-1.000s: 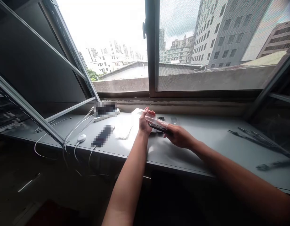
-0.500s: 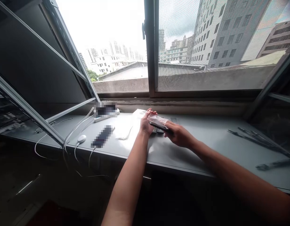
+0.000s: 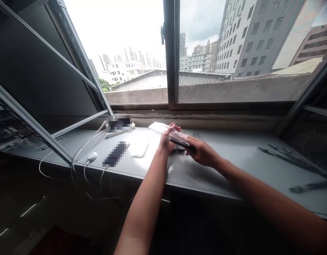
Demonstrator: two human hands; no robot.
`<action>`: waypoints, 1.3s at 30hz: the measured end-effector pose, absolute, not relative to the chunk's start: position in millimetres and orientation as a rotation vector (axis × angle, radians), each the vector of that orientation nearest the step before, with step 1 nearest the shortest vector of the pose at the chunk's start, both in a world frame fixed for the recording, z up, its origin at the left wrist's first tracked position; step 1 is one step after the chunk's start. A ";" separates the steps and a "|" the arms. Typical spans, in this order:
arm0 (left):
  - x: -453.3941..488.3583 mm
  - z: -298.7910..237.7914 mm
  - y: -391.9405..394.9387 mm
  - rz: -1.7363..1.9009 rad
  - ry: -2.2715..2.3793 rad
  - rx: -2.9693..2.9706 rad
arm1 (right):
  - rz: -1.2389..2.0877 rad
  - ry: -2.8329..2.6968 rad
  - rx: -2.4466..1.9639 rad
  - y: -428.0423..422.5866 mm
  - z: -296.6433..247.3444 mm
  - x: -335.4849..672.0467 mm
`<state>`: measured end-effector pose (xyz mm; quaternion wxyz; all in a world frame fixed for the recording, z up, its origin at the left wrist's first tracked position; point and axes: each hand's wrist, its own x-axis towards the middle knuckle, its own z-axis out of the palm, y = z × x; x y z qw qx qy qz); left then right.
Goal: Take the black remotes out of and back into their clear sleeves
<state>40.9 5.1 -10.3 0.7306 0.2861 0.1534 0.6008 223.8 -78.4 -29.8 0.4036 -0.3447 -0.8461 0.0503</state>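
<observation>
My right hand [image 3: 202, 151] is closed around one end of a slim, dark, flat device [image 3: 181, 142], held tilted above the table. Its kind is unclear from this edge-on angle. My left hand [image 3: 166, 140] is closed at the other end, pinching a thin white plastic sleeve [image 3: 158, 127]. Part of that sleeve lies over the device's top, while its free end sticks out flat to the left. Beneath the hands, dark devices with small buttons [image 3: 181, 149] lie on the table, mostly hidden. Left of them rests a stack of thin white sleeves [image 3: 140, 150].
A blurred phone-like object [image 3: 115, 154], a white round cable piece [image 3: 92, 156] and a white power strip [image 3: 108, 134] sit on the left of the grey table [image 3: 222, 177]. Dark metal rods [image 3: 291, 157] lie at right. Metal frames flank the window.
The white sleeve's free end has lifted and straightened out to the left. My left hand has shifted slightly right and up; my right hand stays nearly still.
</observation>
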 end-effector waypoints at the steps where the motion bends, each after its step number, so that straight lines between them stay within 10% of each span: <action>1: 39.4 -10.2 7.3 1.357 0.348 0.604 | 0.113 -2.126 -0.843 -77.6 -30.4 223.7; 23: 25.1 -9.4 20.1 1.572 0.376 0.330 | 1.700 -0.717 -0.676 -82.8 4.9 230.4; 39: 24.1 -11.7 21.1 1.563 0.360 0.317 | 1.763 -0.441 -0.719 -77.8 9.3 232.6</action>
